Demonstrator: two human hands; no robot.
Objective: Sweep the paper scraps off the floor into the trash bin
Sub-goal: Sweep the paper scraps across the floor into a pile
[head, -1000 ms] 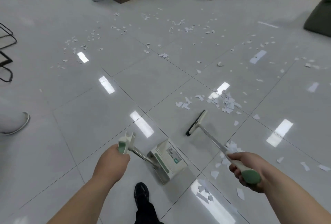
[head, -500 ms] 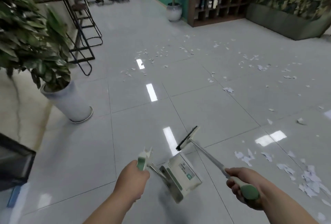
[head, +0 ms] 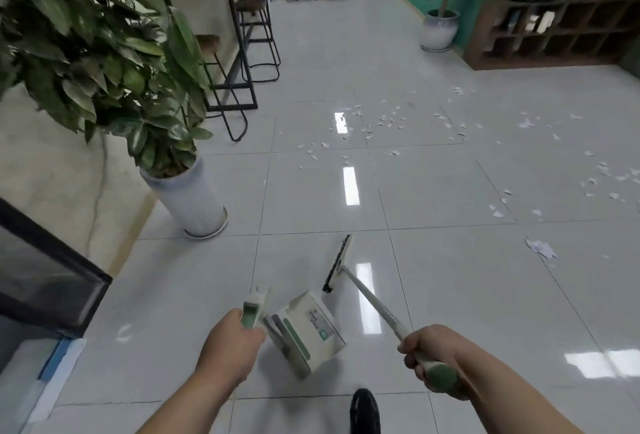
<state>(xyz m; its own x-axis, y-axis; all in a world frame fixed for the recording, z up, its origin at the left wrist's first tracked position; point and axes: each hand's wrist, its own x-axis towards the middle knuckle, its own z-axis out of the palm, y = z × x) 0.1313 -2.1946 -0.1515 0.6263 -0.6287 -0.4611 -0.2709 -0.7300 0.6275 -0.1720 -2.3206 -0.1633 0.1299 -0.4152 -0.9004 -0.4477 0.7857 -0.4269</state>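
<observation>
My left hand (head: 230,347) grips the green-and-white handle of a white dustpan (head: 308,333), which hangs tilted just above the floor in front of me. My right hand (head: 433,354) grips the green end of a broom handle; the broom's black-bristled head (head: 337,263) is low over the tiles ahead of the dustpan. White paper scraps (head: 381,121) lie scattered over the grey tiles farther off, with more paper scraps (head: 540,248) to the right. No trash bin shows.
A large potted plant (head: 187,198) stands at the left, close to the dustpan. Behind it are bar stools (head: 256,38) and a counter. A dark glass-fronted object (head: 45,281) is at the far left. A brown shelf unit (head: 554,31) and another potted plant (head: 438,28) line the far right wall. My black shoe (head: 363,413) is below.
The view has swung left: the potted plant and stools have come in, and the scrap piles have slid off to the right. Both hands keep their hold on the dustpan and broom.
</observation>
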